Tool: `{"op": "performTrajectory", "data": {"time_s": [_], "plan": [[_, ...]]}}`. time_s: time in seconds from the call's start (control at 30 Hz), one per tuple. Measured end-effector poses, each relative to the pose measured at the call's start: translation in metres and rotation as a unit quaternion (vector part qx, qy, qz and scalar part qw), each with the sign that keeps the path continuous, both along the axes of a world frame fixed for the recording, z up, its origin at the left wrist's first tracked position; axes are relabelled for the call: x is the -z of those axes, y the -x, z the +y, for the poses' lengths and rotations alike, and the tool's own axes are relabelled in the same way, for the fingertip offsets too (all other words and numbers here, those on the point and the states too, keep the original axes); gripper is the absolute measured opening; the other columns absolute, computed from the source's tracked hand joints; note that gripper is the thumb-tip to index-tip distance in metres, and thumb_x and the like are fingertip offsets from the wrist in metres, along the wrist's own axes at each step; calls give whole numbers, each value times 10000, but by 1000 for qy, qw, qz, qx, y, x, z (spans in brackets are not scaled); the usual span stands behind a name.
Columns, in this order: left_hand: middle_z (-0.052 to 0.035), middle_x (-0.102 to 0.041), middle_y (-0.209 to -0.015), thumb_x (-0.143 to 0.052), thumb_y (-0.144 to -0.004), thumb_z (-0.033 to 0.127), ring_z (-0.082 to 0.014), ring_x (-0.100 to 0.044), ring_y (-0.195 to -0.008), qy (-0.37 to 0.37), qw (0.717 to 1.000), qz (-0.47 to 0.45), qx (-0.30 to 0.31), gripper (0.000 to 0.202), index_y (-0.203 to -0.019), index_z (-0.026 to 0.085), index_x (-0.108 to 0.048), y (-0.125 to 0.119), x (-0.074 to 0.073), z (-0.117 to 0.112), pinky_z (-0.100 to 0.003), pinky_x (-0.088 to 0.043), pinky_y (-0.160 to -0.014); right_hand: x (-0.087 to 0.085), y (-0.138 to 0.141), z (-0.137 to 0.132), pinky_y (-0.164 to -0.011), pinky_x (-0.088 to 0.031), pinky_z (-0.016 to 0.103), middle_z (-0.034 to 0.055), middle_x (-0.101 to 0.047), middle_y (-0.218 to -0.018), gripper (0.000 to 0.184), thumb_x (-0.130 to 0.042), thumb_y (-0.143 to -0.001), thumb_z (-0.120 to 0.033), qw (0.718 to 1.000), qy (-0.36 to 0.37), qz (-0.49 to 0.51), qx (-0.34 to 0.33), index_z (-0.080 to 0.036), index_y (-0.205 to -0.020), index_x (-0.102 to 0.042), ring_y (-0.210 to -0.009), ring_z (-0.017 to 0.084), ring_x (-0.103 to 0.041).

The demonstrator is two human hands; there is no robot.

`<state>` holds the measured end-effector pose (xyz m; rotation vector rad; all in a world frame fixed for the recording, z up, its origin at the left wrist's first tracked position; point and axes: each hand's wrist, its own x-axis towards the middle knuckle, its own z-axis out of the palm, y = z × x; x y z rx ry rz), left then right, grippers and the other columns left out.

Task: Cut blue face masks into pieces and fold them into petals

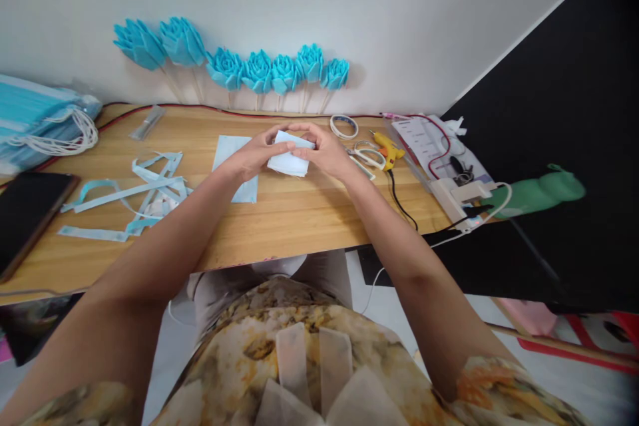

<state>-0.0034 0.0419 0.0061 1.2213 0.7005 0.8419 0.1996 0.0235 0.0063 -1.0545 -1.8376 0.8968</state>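
Between my two hands is a small stack of pale blue fabric squares [288, 161], held just above the wooden table [299, 226]. My left hand [258, 154] grips its left side, the thumb lying on top. On the other side my right hand [327, 150] pinches it, thumb also on the upper face. Both sets of fingers curl behind the stack and are partly hidden. A flat light blue sheet of mask fabric [244, 190] lies on the table under and beside my left wrist.
Blue fabric flowers [258, 71] on sticks lean along the wall. Cut strips [160, 186], a phone [32, 213] and bagged masks [40, 116] lie left. Right are a tape roll [344, 126], scissors [372, 156], a yellow glue gun [388, 150], a power strip [452, 203] and a green bottle [539, 193].
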Motion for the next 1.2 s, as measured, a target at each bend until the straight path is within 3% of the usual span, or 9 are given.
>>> {"op": "performTrajectory", "data": {"time_s": [0.17,0.27,0.4,0.53,0.6,0.67,0.83,1.2], "plan": [[-108,-747,-1157,-908,-715,312,-236,-743,-959,32,998,12,48,599,-1253,190,-674,4,-10,2,-378,-610,-835,-20,4,6,-884,-588,391,37,-744,-1153,505,-720,-814,-358,999,-19,-49,-8,-225,-1293,-633,-996,224,-699],[-134,-763,-1113,-883,-738,256,-278,-754,-975,73,996,27,50,426,-1118,159,-716,9,-8,-5,-412,-629,-824,-15,7,12,-870,-589,399,23,-747,-1117,543,-708,-805,-312,997,-27,-68,-5,-229,-1334,-614,-957,222,-698],[-127,-772,-1127,-830,-784,204,-245,-749,-960,132,991,10,-16,300,-1061,156,-724,16,1,-24,-340,-651,-759,-5,14,11,-796,-569,338,21,-748,-1060,485,-642,-842,-246,993,-71,-78,55,-255,-1327,-616,-915,192,-677],[-133,-763,-1154,-789,-830,179,-232,-739,-1001,149,987,7,-62,228,-1042,125,-724,23,5,-30,-351,-659,-822,-7,22,1,-785,-537,334,40,-737,-1012,267,-571,-893,-218,969,-190,-82,138,-237,-1134,-684,-943,194,-664],[-135,-764,-1152,-767,-847,158,-245,-740,-1032,155,985,-2,-72,210,-1049,124,-722,26,3,-30,-368,-664,-841,-8,27,-5,-821,-525,358,32,-724,-922,145,-562,-931,-249,958,-231,-98,138,-231,-987,-695,-893,194,-654],[-139,-761,-1183,-731,-876,153,-265,-737,-1076,161,984,-21,-68,189,-1064,129,-723,27,0,-30,-384,-671,-844,-5,30,-10,-842,-512,376,28,-716,-867,147,-561,-959,-283,952,-251,-118,128,-232,-898,-685,-856,196,-646],[-135,-742,-1271,-666,-926,163,-303,-710,-1188,198,977,-78,-30,190,-1107,157,-725,33,1,-35,-465,-662,-927,7,32,-16,-848,-504,392,23,-718,-855,113,-608,-963,-318,946,-262,-148,117,-255,-962,-702,-862,213,-650],[-124,-734,-1305,-686,-900,144,-336,-640,-1317,226,969,-101,21,271,-1167,181,-718,37,16,-35,-498,-608,-1041,13,30,-16,-861,-509,398,6,-707,-866,121,-659,-941,-315,960,-207,-159,103,-276,-1048,-701,-861,213,-644]]}}
